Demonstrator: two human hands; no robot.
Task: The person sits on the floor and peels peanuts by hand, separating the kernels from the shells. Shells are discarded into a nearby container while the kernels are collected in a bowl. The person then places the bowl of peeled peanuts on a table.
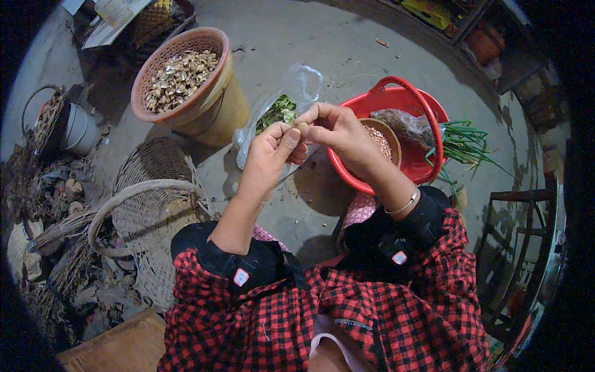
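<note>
My left hand (267, 156) and my right hand (346, 132) meet fingertip to fingertip, pinching a small tan peanut pod (302, 126) between them. Just beyond and below lies a clear plastic bag (302, 81) with green leaves (279, 114) in it, partly hidden by my fingers. Right of my right hand stands a red plastic basket (413, 169) with a tall handle. In it is a round bowl (396, 144) of pinkish peanut kernels (379, 139), half covered by my wrist. A plastic-wrapped dark bundle (404, 125) lies beside the bowl.
A pink plastic basket (139, 100) of empty peanut shells (181, 79) sits on a yellowish bucket (232, 109). Left of me are a wicker basket (153, 162), dry brushwood (60, 283) and a grey bucket (81, 130). Green onions (469, 144) overhang the red basket's right side; a dark chair (518, 232) stands right.
</note>
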